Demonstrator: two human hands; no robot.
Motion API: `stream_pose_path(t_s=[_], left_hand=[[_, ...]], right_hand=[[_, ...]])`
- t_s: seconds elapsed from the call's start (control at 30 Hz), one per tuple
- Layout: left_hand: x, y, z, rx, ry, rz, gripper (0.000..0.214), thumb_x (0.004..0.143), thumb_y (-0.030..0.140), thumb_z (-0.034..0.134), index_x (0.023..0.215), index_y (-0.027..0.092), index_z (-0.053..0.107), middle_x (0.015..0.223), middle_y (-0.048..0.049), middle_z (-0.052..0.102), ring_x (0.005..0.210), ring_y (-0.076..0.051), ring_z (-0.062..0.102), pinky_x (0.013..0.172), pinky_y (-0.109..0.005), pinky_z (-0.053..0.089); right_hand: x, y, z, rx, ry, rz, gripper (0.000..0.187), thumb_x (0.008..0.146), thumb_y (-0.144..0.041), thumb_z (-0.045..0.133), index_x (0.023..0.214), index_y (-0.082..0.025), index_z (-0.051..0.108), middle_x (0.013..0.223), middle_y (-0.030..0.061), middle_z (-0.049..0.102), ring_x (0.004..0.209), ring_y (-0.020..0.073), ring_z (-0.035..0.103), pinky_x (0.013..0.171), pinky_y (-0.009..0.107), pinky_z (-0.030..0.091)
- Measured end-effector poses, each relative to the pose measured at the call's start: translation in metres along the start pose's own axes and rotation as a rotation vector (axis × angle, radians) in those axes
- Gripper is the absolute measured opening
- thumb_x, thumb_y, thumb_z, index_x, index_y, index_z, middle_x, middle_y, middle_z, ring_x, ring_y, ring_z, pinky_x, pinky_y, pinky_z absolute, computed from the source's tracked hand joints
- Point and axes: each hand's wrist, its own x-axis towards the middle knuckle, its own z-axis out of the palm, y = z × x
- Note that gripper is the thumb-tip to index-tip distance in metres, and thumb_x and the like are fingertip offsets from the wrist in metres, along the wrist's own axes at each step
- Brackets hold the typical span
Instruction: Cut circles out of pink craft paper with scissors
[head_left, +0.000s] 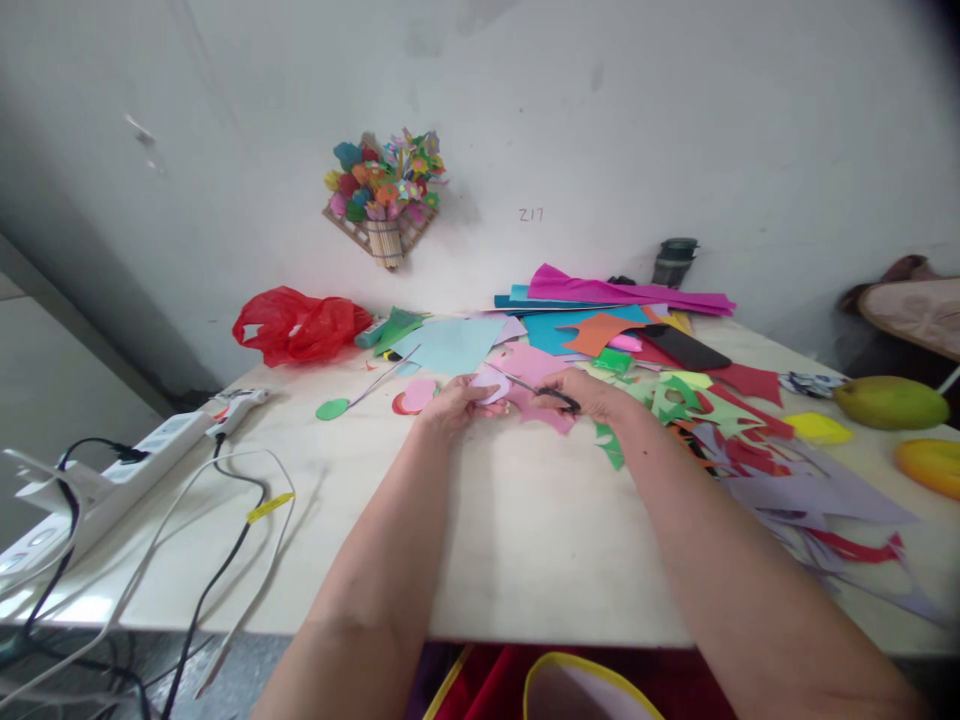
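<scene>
My left hand [455, 402] is closed on a small pale pink paper piece [491, 387] above the middle of the table [495, 540]. My right hand [592, 393] grips a pair of scissors [541, 391] with dark handles; the thin blades point left into the pink piece. Beneath both hands lies a larger pink sheet [536, 375]. Just left of my left hand rest a pink oval on a red cut-out [414, 396] and a green paper circle [331, 409] on a thin stick.
Coloured paper sheets and offcuts [720, 420] cover the table's right and far side, with a black phone [686, 348]. A red plastic bag [300, 325] sits far left. A white power strip [142, 450] with cables lies at the left edge. A mango [891, 402] rests far right. A paper-flower basket [386, 190] hangs on the wall.
</scene>
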Motion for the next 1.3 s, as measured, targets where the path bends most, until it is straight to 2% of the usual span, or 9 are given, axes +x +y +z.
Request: stream_pose_path(t_s=[0.27,0.53,0.8,0.97,1.13,1.2,1.3], left_hand=[[0.000,-0.001,-0.002,0.022,0.000,-0.008,0.023,0.080,0.014,0.068,0.098,0.002,0.063,0.060,-0.0110,0.069,0.045,-0.015,0.064,0.046,-0.019,0.051],[-0.002,0.000,-0.004,0.027,-0.025,-0.023,0.025,0.078,0.019,0.071,0.095,0.002,0.064,0.058,-0.0121,0.068,0.045,-0.016,0.064,0.043,-0.018,0.050],[-0.001,-0.003,-0.009,0.101,-0.052,-0.052,0.029,0.076,0.019,0.072,0.099,0.002,0.064,0.063,-0.0135,0.070,0.051,-0.018,0.067,0.045,-0.019,0.051],[0.000,-0.003,-0.009,0.121,-0.055,-0.043,0.028,0.075,0.017,0.072,0.098,0.003,0.063,0.066,-0.0137,0.071,0.055,-0.019,0.069,0.047,-0.020,0.052],[0.003,-0.004,-0.011,0.053,0.029,0.053,0.029,0.073,0.015,0.073,0.097,0.003,0.064,0.067,-0.0115,0.071,0.056,-0.017,0.068,0.051,-0.020,0.053],[0.004,-0.005,-0.011,0.032,0.046,0.099,0.030,0.072,0.015,0.073,0.098,0.004,0.064,0.069,-0.0109,0.071,0.057,-0.017,0.069,0.054,-0.021,0.055],[0.005,-0.005,-0.009,0.045,0.034,0.116,0.032,0.072,0.017,0.073,0.099,0.004,0.064,0.072,-0.0113,0.071,0.058,-0.018,0.069,0.054,-0.021,0.055]], right_hand=[[0.001,0.008,-0.005,0.010,-0.048,-0.028,0.032,0.059,-0.040,0.077,0.065,-0.013,0.062,0.049,-0.0050,0.046,0.041,0.0056,0.037,0.038,0.021,0.027],[-0.007,-0.004,-0.005,-0.064,-0.051,-0.015,0.034,0.060,-0.043,0.076,0.072,-0.012,0.068,0.044,-0.0057,0.046,0.038,0.0062,0.037,0.038,0.021,0.028],[-0.008,-0.001,-0.011,-0.071,-0.089,-0.028,0.034,0.063,-0.044,0.074,0.075,-0.012,0.068,0.044,-0.0052,0.048,0.037,0.0054,0.038,0.037,0.020,0.026],[-0.011,0.000,-0.012,-0.060,-0.126,0.030,0.031,0.063,-0.042,0.075,0.066,-0.015,0.060,0.045,-0.0042,0.051,0.035,0.0067,0.043,0.036,0.020,0.029],[-0.018,0.004,-0.024,0.046,-0.187,0.047,0.032,0.069,-0.040,0.071,0.058,-0.016,0.051,0.044,-0.0025,0.052,0.032,0.0059,0.039,0.033,0.021,0.028],[-0.018,0.006,-0.027,0.117,-0.150,0.023,0.029,0.070,-0.038,0.070,0.061,-0.016,0.053,0.043,-0.0029,0.052,0.032,0.0064,0.039,0.034,0.022,0.028],[-0.012,0.009,-0.026,0.255,0.027,-0.018,0.024,0.068,-0.033,0.072,0.074,-0.015,0.057,0.049,-0.0027,0.055,0.039,0.0084,0.047,0.039,0.022,0.033]])
